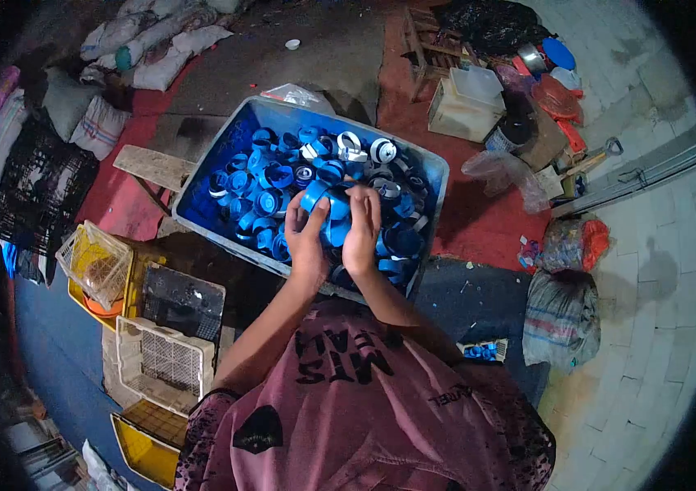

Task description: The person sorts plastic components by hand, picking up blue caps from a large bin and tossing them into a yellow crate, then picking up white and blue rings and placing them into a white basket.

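In the head view, the left hand (pixel 305 241) and right hand (pixel 359 233) curl fingers around blue caps (pixel 314 195) over a heaped tub (pixel 215 155). Clockwise around it: pale box (pixel 452 114) at two, striped sack (pixel 561 319) at four, wooden bench (pixel 152 168) close by at nine-thirty.

Directly ahead, a bin (pixel 201 190) with a heap of caps (pixel 276 175) inside; over the heap, left hand (pixel 305 239) and right hand (pixel 361 231) side by side (more caps held between them). Immediately left of the bin, a plank (pixel 152 168); nearer on that side, clustered crates (pixel 164 364). Far off, front left, piled sacks (pixel 160 49). Beyond the bin to the right, a box (pixel 458 113); nearer on the right, a bag (pixel 562 315).
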Motion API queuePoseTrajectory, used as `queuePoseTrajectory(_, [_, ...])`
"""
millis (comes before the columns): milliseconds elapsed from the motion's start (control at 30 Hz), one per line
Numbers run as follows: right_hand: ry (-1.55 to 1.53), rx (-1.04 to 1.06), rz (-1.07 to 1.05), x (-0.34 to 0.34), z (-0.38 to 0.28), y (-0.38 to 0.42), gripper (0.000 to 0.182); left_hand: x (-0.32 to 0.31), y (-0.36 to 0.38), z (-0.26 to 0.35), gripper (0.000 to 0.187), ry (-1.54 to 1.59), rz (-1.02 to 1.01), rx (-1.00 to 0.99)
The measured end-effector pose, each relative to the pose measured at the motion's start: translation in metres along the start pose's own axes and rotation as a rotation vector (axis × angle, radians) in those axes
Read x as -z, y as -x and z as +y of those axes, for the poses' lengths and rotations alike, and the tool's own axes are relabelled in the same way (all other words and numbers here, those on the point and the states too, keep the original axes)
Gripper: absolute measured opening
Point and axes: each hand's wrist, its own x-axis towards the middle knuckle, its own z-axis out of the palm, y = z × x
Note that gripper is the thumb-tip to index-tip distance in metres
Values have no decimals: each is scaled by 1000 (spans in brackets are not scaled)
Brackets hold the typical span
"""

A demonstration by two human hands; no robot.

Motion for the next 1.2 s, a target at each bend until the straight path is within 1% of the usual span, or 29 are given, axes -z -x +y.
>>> queuePoseTrajectory(100, [64,-125,-116,2,-9,4,19,3,1,3,38,92,13,17])
queuePoseTrajectory(200, [37,-40,-135,-5,-16,13,23,3,11,10,35,112,72,5])
queuePoseTrajectory(233, [93,-7,-149,-4,-13,16,27,4,17,13,35,111,82,-6])
queuePoseTrajectory(300, [138,33,-185,-5,-8,25,29,8,29,16,38,131,117,-37])
queuePoseTrajectory(367, [220,82,-257,-10,-7,33,33,25,39,13,40,123,177,-108])
queuePoseTrajectory(467, [256,122,-385,-18,8,55,34,53,56,18,40,88,267,-195])
queuePoseTrajectory(533, [269,79,-449,-28,10,77,35,73,74,25,39,69,329,-240])
queuePoseTrajectory(600, [241,35,-501,-41,10,104,34,93,95,36,43,52,373,-293])
queuePoseTrajectory(633, [280,71,-561,-45,12,116,33,103,106,41,44,57,398,-319])
queuePoseTrajectory(700, [230,18,-624,-55,10,145,32,123,130,51,45,53,441,-384])
queuePoseTrajectory(733, [203,-4,-656,-63,7,161,32,133,144,57,45,75,479,-403])
queuePoseTrajectory(800, [197,37,-724,-78,5,196,30,155,175,68,45,119,547,-442])
queuePoseTrajectory(833, [196,44,-776,-84,3,214,29,166,193,74,51,184,539,-476])
queuePoseTrajectory(867, [191,52,-832,-91,1,234,29,178,210,81,51,198,555,-500])
queuePoseTrajectory(933, [158,-40,-885,-109,-3,283,27,209,247,95,51,229,597,-557])
queuePoseTrajectory(1033, [120,-92,-994,-133,-8,377,28,250,323,133,51,286,704,-657])
queuePoseTrajectory(1067, [95,-130,-1029,-142,-12,413,29,267,352,146,51,292,733,-691])
queuePoseTrajectory(1100, [74,-219,-1063,-152,-23,451,29,292,377,153,52,295,756,-767])
queuePoseTrajectory(1200, [28,-424,-1166,-161,-36,560,30,350,466,172,53,254,877,-854])
